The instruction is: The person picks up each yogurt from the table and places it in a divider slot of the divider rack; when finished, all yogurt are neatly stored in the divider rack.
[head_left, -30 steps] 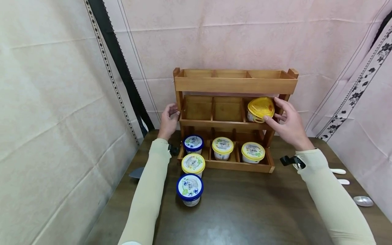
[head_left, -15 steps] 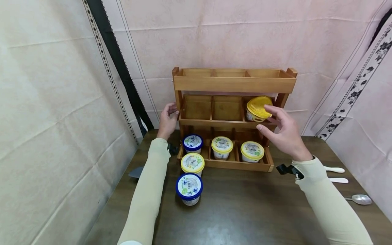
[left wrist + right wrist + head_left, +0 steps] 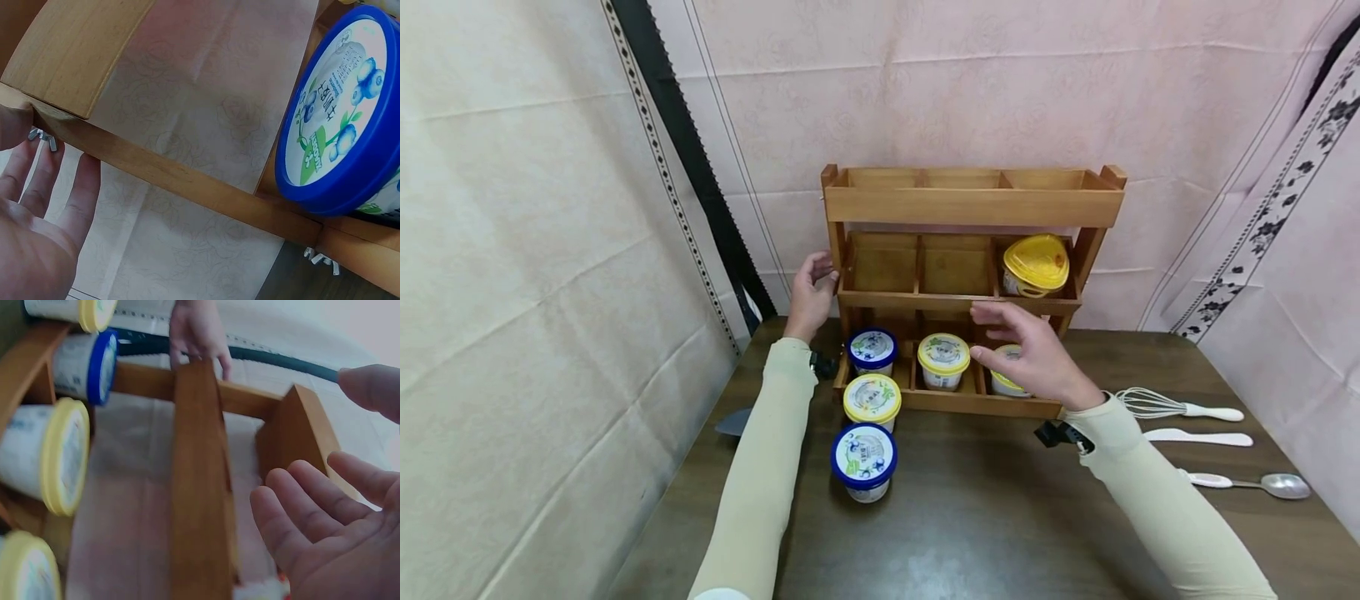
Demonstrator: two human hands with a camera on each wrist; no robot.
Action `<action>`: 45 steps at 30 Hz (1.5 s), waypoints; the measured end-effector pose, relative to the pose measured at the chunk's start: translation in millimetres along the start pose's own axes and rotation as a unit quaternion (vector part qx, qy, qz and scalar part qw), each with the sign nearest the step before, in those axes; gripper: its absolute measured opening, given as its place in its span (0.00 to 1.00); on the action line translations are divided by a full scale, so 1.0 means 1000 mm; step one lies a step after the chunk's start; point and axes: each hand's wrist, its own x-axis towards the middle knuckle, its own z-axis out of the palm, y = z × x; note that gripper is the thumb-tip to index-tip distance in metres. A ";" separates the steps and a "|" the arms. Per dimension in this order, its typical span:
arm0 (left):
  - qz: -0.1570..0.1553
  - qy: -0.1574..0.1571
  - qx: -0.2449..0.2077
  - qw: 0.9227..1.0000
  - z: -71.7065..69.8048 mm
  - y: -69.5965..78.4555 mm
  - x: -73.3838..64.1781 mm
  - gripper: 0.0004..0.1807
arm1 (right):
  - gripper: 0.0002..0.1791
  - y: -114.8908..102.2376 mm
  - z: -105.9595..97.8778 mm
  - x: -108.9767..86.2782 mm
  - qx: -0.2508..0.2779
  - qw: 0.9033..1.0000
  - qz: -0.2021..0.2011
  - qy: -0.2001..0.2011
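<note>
A three-tier wooden rack stands on the table, and my left hand holds its left side post. In the left wrist view, thumb and fingers lie on both sides of the post, beside a wing nut. My right hand hovers with spread fingers before the bottom tier, holding nothing. It partly hides a yellow-lidded tub. A tub with a domed yellow lid sits tilted in the middle tier's right compartment. Another yellow-lidded tub occupies the bottom middle compartment; a blue-lidded tub is at bottom left.
In front of the rack's left end stand a yellow-lidded tub and a blue-lidded tub. A whisk, a white-handled utensil and a spoon lie at right. A grey flat object is partly behind the left sleeve.
My right hand has left the domed yellow-lidded tub and moved down and left, across the bottom tier. The tub stays in its compartment. My left hand keeps its place.
</note>
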 end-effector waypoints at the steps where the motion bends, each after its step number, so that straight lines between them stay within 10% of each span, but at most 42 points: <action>1: 0.000 0.000 0.001 1.000 0.000 0.000 0.001 0.19 | 0.33 0.001 0.005 0.001 0.002 1.000 0.001 -0.007; 25: -0.001 0.004 0.000 1.000 -0.001 -0.002 -0.001 0.19 | 0.32 0.032 0.112 0.011 0.093 0.985 0.059 -0.133; 45: 0.006 0.006 -0.005 1.000 0.002 -0.001 -0.001 0.19 | 0.47 0.037 0.155 0.009 0.080 0.975 0.050 -0.200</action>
